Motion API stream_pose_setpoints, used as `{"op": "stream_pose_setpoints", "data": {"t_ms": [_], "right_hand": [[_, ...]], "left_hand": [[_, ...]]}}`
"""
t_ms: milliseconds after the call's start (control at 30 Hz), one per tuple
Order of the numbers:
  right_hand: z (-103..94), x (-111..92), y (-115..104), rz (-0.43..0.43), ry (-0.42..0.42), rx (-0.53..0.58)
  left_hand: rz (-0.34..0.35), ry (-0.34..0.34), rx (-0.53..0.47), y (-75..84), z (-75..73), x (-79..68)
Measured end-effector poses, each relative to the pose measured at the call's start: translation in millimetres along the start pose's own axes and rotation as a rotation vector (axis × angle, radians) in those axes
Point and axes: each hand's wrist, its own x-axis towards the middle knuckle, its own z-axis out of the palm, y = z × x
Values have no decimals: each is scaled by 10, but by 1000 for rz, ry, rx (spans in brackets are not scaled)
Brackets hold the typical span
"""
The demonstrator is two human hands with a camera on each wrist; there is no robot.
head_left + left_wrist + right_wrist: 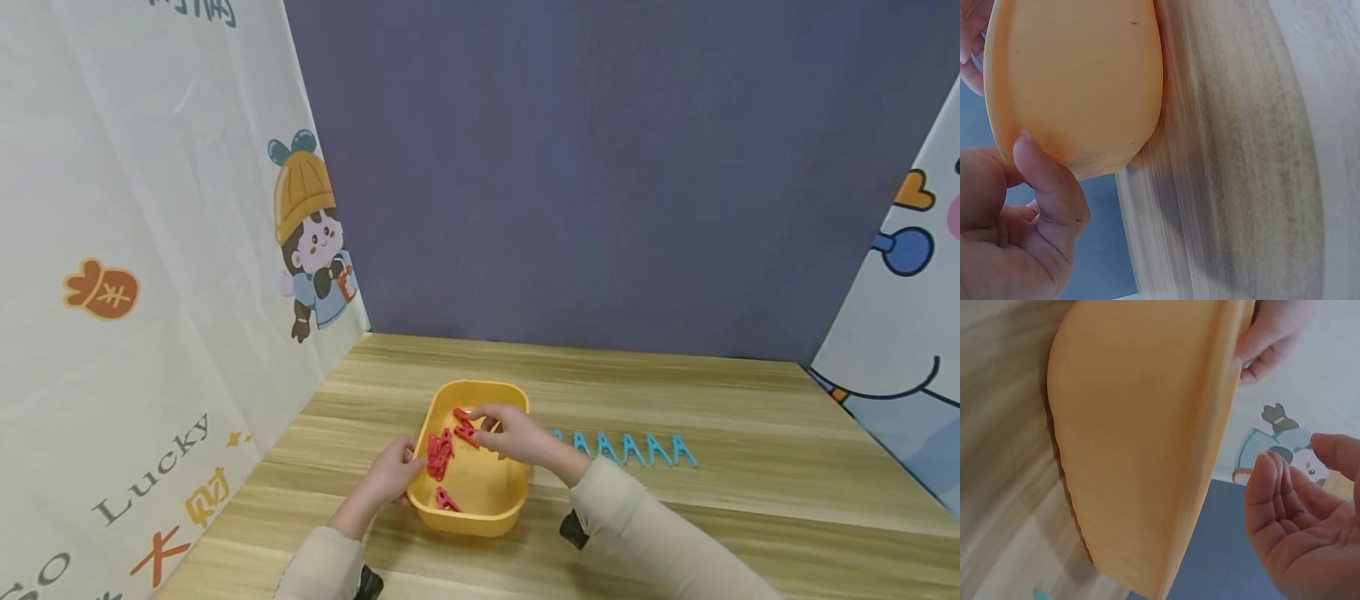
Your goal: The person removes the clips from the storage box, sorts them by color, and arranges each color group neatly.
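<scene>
A yellow plastic basin point(480, 523) stands on the table with several red clothespins point(437, 458) inside, most of them toward its left and far parts. My left hand point(393, 472) grips the basin's left rim, thumb and fingers on either side of the wall point(1085, 81). Over the basin is my right hand point(517, 435), close to two red clothespins point(467, 435) near the far end. In the right wrist view the right hand point(1300, 525) shows a gap between thumb and curved fingers, with nothing held. To the basin's right lie several light-blue clothespins point(632, 450) in a row.
The wood-grain table point(750, 508) reaches back to a dark grey-blue panel point(570, 183). A white printed sheet point(165, 250) hangs on the left, and another printed sheet point(885, 333) on the right. The right forearm crosses in front of the blue row's left end.
</scene>
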Motion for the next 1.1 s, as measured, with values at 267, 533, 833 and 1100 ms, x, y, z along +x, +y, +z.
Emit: {"op": "stream_pose_setpoints", "data": {"t_ms": [267, 533, 833, 1100], "right_hand": [[211, 51, 38, -18, -44, -31], [389, 60, 82, 16, -124, -31], [472, 63, 94, 59, -200, -37], [604, 72, 124, 141, -257, -67]], "left_hand": [[6, -5, -4, 6, -5, 0], [3, 1, -8, 43, 4, -13], [14, 7, 1, 33, 12, -15], [0, 2, 1, 36, 13, -17]]}}
